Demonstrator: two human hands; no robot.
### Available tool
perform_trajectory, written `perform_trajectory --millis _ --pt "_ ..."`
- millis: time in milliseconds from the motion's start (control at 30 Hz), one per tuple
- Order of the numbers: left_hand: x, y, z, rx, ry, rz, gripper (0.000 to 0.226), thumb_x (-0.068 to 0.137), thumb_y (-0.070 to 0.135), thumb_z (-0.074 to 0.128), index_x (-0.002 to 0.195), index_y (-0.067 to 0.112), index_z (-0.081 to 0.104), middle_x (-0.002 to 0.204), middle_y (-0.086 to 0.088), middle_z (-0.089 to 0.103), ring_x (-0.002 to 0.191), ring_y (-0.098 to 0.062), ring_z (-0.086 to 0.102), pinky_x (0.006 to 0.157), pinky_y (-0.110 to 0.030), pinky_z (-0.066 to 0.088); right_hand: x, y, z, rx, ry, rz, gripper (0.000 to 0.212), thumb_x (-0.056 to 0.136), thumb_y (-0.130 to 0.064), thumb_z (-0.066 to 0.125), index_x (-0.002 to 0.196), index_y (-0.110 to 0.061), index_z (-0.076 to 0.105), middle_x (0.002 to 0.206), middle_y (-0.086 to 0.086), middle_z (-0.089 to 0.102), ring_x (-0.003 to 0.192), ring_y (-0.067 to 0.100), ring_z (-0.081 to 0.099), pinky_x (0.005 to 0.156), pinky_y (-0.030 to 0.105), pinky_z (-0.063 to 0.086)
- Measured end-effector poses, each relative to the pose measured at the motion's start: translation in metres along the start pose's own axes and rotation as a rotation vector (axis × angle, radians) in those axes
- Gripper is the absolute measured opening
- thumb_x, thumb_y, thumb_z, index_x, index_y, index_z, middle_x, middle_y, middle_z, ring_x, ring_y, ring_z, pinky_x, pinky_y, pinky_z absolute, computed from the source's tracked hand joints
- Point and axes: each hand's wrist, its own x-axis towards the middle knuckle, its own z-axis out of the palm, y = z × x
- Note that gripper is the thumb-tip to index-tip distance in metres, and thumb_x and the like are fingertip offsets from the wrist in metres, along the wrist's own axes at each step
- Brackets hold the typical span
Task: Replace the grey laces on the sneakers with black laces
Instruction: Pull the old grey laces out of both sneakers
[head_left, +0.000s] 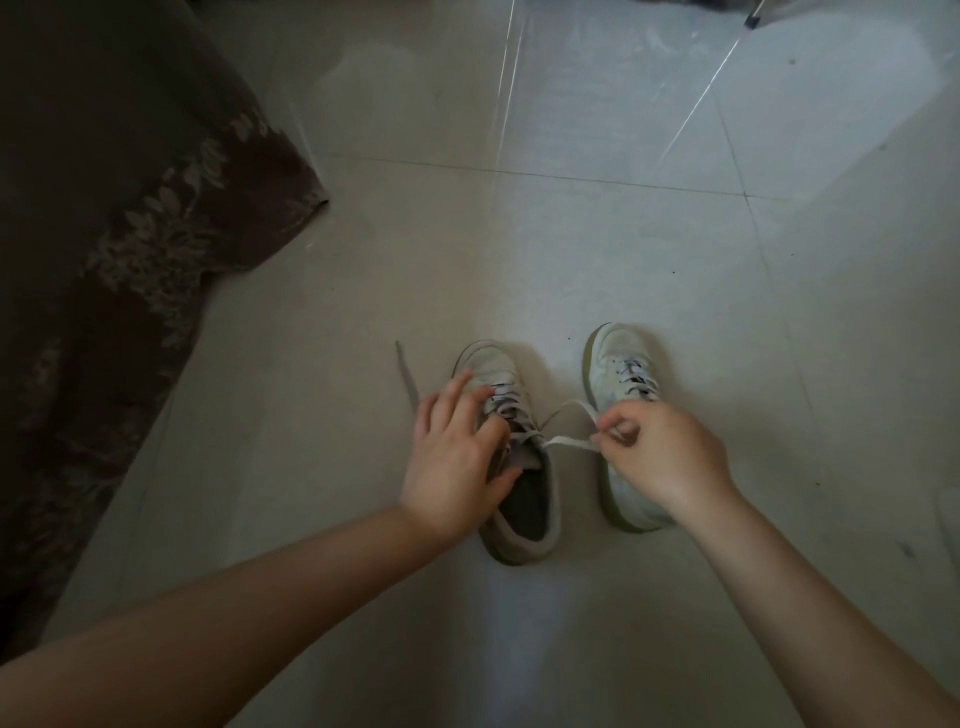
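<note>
Two pale sneakers stand side by side on the tiled floor, toes pointing away from me. The left sneaker (524, 499) carries a grey lace (566, 441). One end of that lace runs right to my right hand (660, 457), which pinches it above the heel half of the right sneaker (618, 358). The other lace end (408, 376) trails on the floor to the left. My left hand (457, 457) rests on the left sneaker, fingers spread over its laces and thumb at the shoe's opening. The right sneaker is laced.
A dark brown floral fabric (104, 234) hangs along the left side. Clear plastic sheeting (623, 78) lies on the floor at the back. A pale object (948, 514) shows at the right edge. Light floor tiles (519, 260) stretch beyond the shoes.
</note>
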Motion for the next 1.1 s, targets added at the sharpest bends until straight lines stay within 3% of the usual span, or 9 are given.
perform_trajectory --millis 67,133,267,433,567,733,800,900,1100 --pt "-0.001 -0.001 0.003 0.027 0.022 -0.006 0.031 0.061 0.028 0.079 0.081 0.015 0.059 0.113 -0.012 0.059 0.116 -0.035 0.049 0.091 -0.047 0.042 0.004 0.001 0.002 -0.004 0.094 -0.147 0.015 0.081 -0.034 0.070 0.094 -0.027 0.071 0.114 -0.006 0.056 0.108 0.018 0.053 0.078 0.028 0.042" --pt "-0.002 -0.001 0.006 0.017 0.041 -0.036 0.030 0.061 0.025 0.080 0.077 0.017 0.056 0.096 -0.007 0.059 0.093 -0.031 0.058 0.080 -0.040 0.043 0.011 -0.005 0.006 0.099 0.133 -0.357 0.011 0.081 -0.028 0.072 0.090 -0.022 0.073 0.109 -0.003 0.059 0.107 0.020 0.053 0.087 0.032 0.044" --pt "-0.006 0.002 0.006 -0.053 -0.043 -0.128 0.028 0.082 0.030 0.062 0.104 0.018 0.048 0.093 0.000 0.062 0.090 -0.025 0.060 0.079 -0.033 0.032 0.018 -0.029 0.028 0.117 -0.064 -0.598 0.015 0.086 -0.024 0.064 0.099 -0.022 0.071 0.100 -0.005 0.065 0.101 0.017 0.055 0.089 0.033 0.043" --pt "-0.002 -0.011 0.011 -0.055 -0.063 -0.134 0.033 0.074 0.036 0.064 0.100 0.017 0.059 0.096 -0.003 0.060 0.096 -0.027 0.053 0.072 -0.029 0.029 0.018 -0.041 0.044 0.029 -0.123 -0.631 0.030 0.084 -0.017 0.058 0.114 -0.019 0.065 0.109 -0.005 0.059 0.109 0.014 0.046 0.088 0.031 0.042" --pt "-0.003 -0.018 0.012 -0.223 -0.078 -0.107 0.017 0.067 0.021 0.066 0.079 0.015 0.056 0.080 -0.002 0.050 0.082 -0.027 0.051 0.066 -0.027 0.029 0.020 -0.045 0.045 0.047 -0.159 -0.634 0.028 0.084 -0.014 0.056 0.111 -0.016 0.064 0.105 -0.002 0.055 0.107 0.016 0.047 0.085 0.037 0.046" --pt "-0.014 -0.019 0.009 -0.250 -0.060 -0.032 0.024 0.061 0.015 0.063 0.072 0.022 0.043 0.061 0.009 0.048 0.058 -0.027 0.056 0.058 -0.025 0.021 0.025 -0.048 0.043 0.041 -0.194 -0.696 0.023 0.084 -0.010 0.057 0.104 -0.015 0.066 0.101 0.000 0.058 0.099 0.014 0.051 0.080 0.027 0.043" --pt "-0.022 -0.019 0.010 -0.191 -0.033 0.023 0.024 0.061 0.028 0.067 0.070 0.019 0.047 0.055 0.005 0.054 0.047 -0.023 0.054 0.051 -0.021 0.023 0.027 -0.049 0.042 0.050 -0.214 -0.699 0.020 0.082 -0.010 0.058 0.099 -0.015 0.067 0.097 -0.001 0.059 0.091 0.010 0.048 0.078 0.023 0.041" --pt "-0.030 -0.017 0.012 -0.204 0.017 0.031 0.039 0.073 0.059 0.058 0.067 0.020 0.053 0.050 0.007 0.055 0.044 -0.013 0.053 0.054 -0.017 0.034 0.026 -0.050 0.042 0.114 -0.242 -0.660 0.011 0.082 -0.016 0.062 0.091 -0.017 0.067 0.091 -0.004 0.057 0.083 0.006 0.047 0.078 0.028 0.046" --pt "-0.020 -0.018 0.007 -0.190 -0.099 -0.290 0.039 0.083 0.054 0.059 0.102 0.022 0.048 0.069 0.005 0.062 0.071 -0.020 0.064 0.056 -0.028 0.038 0.029 -0.055 0.044 0.020 -0.274 -0.660 0.004 0.091 -0.022 0.056 0.090 -0.019 0.059 0.093 -0.008 0.048 0.086 0.009 0.045 0.078 0.029 0.044"
